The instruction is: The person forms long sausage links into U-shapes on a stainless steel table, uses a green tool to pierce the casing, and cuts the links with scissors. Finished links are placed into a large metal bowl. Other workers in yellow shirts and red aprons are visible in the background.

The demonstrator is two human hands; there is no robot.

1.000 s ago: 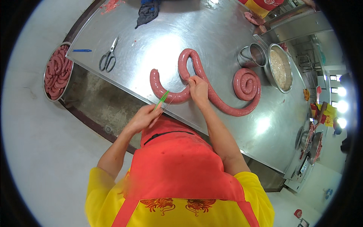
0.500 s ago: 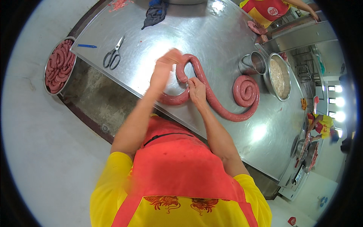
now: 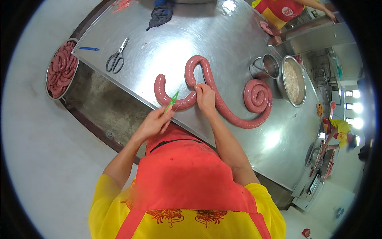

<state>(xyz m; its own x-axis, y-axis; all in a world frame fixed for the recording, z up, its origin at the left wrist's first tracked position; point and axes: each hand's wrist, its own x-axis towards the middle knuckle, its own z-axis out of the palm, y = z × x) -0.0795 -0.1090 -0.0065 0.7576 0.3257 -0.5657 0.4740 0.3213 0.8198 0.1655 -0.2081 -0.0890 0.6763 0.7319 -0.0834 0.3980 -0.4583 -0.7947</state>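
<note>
My left hand is closed around a slim green shuttle-shaped tool, held in front of the curved sausage length. My right hand pinches the narrow join between that piece and the long sausage. From the join the long sausage loops up and over, runs down to the right and ends in a flat coil. The short length curls to a free end at upper left. What exactly lies between my right fingertips is hidden.
Black-handled scissors and a blue shuttle-like tool lie on the steel table. A dark cloth is at the far side. Right stand a metal pitcher and a bowl. Sausages fill a tub at left.
My left hand has come down and left from the loop's top, and the green tool now shows in it. The short length's free end is uncovered. My right hand stays at the join.
</note>
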